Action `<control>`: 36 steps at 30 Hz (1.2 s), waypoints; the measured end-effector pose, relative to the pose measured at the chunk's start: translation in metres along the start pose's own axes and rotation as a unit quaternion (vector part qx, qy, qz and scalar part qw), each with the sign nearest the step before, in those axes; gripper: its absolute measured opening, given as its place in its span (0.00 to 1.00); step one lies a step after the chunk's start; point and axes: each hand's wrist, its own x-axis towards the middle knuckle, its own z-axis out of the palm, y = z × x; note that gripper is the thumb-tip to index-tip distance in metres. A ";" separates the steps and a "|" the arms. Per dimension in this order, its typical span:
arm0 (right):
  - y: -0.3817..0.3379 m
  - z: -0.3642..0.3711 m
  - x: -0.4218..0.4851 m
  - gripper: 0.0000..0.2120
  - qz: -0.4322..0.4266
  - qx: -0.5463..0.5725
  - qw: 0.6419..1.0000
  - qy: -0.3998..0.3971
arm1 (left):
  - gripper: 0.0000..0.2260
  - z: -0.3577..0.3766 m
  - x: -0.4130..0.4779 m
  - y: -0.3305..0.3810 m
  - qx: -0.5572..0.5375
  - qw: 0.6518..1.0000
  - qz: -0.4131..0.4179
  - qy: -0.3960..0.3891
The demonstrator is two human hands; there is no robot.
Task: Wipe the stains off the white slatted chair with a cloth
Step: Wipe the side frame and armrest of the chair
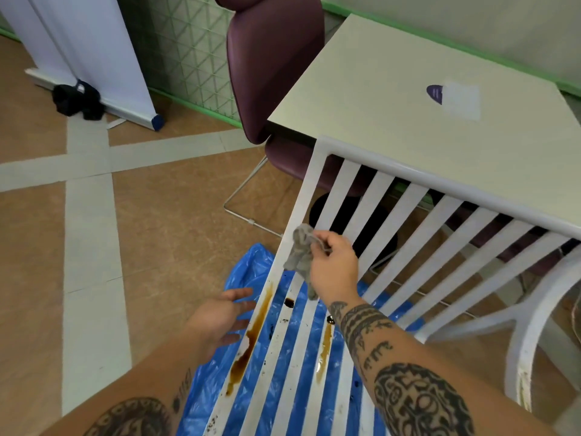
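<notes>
Blue plastic sheet (pixel 248 265) lies on the floor under the white slatted chair (pixel 408 174). The seat slats nearest the camera carry brown stains (pixel 248 344) and small dark spots (pixel 289 303). Left hand (pixel 224 316): grip apart, fingers spread, holding nothing, just beside the seat's left edge; contact cannot be told. Right hand (pixel 334 269): grip clamped on a crumpled grey cloth (pixel 300 250), at the left upright of the backrest. The backrest's top rail sits at the edge of a white bench (pixel 393 105). A purple chair (pixel 273 58) stands beyond, at the bench's left side.
</notes>
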 end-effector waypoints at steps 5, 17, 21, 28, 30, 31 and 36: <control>-0.022 0.003 0.037 0.15 0.024 0.027 0.999 0.040 | 0.11 0.012 0.001 0.002 0.009 1.000 -0.009 0.014; 0.041 0.030 -0.064 0.10 0.066 -0.043 0.981 -0.178 | 0.13 0.022 -0.012 -0.016 0.001 0.998 0.015 0.060; 0.035 0.013 -0.056 0.09 0.012 -0.070 0.979 -0.191 | 0.13 0.027 -0.023 -0.019 -0.007 0.996 0.031 0.084; 0.018 0.007 -0.030 0.15 -0.173 -0.113 0.965 -0.164 | 0.15 0.028 -0.014 -0.019 0.009 0.994 0.036 0.105; 0.023 0.014 -0.032 0.17 -0.220 -0.160 0.943 -0.192 | 0.16 0.029 -0.010 -0.027 0.005 0.993 0.052 0.105; 0.023 0.016 -0.032 0.17 -0.240 -0.191 0.930 -0.202 | 0.16 0.028 -0.007 -0.028 0.004 0.993 0.057 0.104; 0.022 0.029 -0.040 0.14 -0.307 -0.300 0.885 -0.181 | 0.16 0.020 0.010 -0.041 -0.038 0.991 0.094 0.087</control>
